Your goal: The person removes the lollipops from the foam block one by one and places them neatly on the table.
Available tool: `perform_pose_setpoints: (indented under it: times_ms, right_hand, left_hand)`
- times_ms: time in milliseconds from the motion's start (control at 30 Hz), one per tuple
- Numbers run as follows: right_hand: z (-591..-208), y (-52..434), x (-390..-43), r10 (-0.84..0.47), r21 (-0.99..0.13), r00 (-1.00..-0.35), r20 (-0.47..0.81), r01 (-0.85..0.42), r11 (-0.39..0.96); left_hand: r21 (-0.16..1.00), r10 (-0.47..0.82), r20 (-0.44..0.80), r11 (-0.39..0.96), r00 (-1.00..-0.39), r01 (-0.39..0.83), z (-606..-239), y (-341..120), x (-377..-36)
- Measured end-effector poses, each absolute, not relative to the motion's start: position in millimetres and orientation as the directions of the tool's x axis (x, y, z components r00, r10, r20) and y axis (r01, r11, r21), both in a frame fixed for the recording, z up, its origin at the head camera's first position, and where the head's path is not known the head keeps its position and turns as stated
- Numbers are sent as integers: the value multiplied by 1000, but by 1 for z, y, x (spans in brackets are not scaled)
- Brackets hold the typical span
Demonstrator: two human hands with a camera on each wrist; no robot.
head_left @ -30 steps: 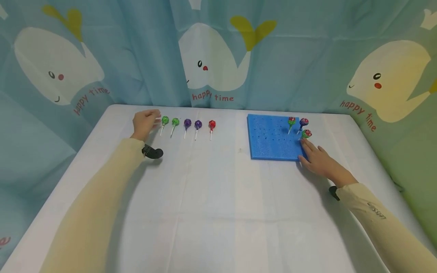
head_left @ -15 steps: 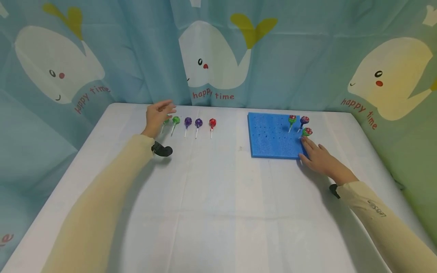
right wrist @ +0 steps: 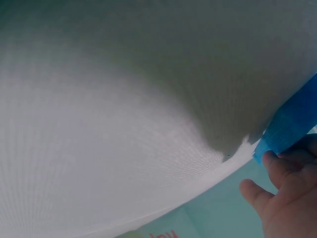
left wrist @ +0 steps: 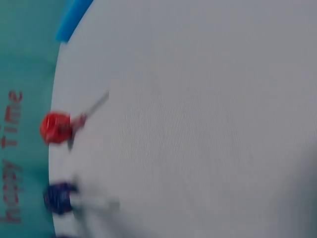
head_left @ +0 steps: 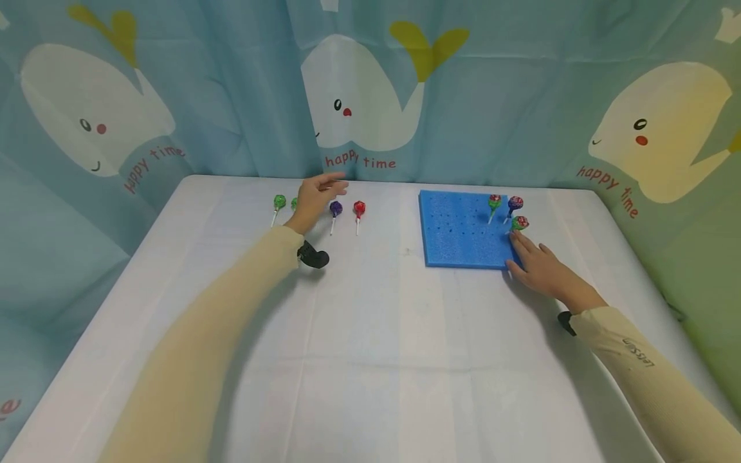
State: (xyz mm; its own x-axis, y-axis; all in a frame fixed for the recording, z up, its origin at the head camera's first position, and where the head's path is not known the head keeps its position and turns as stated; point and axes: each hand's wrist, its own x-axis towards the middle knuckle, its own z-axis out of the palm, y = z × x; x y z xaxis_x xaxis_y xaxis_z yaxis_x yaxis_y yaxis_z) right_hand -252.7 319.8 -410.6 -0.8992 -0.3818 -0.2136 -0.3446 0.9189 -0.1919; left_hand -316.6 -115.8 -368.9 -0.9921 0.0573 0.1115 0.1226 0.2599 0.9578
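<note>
My left hand [head_left: 316,202] hovers over a row of lollipops at the table's back left, its fingers extended and nothing held. It covers the second purple lollipop and partly hides a green lollipop [head_left: 294,203]. Around it lie another green lollipop [head_left: 280,202], a purple lollipop [head_left: 336,208] and a red lollipop [head_left: 359,208], also seen in the left wrist view as a red lollipop [left wrist: 57,127]. My right hand [head_left: 539,269] rests with extended fingers on the right edge of a blue foam board [head_left: 463,247]. Two green-and-red lollipops [head_left: 494,201] and a purple-and-red lollipop [head_left: 515,203] stand in the board.
Rows of small holes mark the foam board's surface. A white cloth covers the table [head_left: 370,334]. Behind its back edge hangs a blue curtain [head_left: 492,128] printed with whales.
My left hand has moved rightward along the row, from beside the first green lollipop to over the purple ones. The right hand has stayed at the board.
</note>
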Motion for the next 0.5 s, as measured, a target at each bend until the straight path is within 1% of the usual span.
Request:
perform_pose_setpoints:
  times_ms: [133,367,500]
  right_hand:
    - [-409,318,-253,-372,-198,-901,-223,-332,922]
    - [-408,319,-252,-378,-206,-900,-219,-336,919]
    - [-410,320,-252,-385,-212,-898,-214,-342,915]
  left_hand:
    - [962,94,107,242,-990,127,-358,-95,-312]
    - [952,114,119,269,-986,146,-380,-63,-332]
    - [952,142,138,255,-980,171,-386,-43,-334]
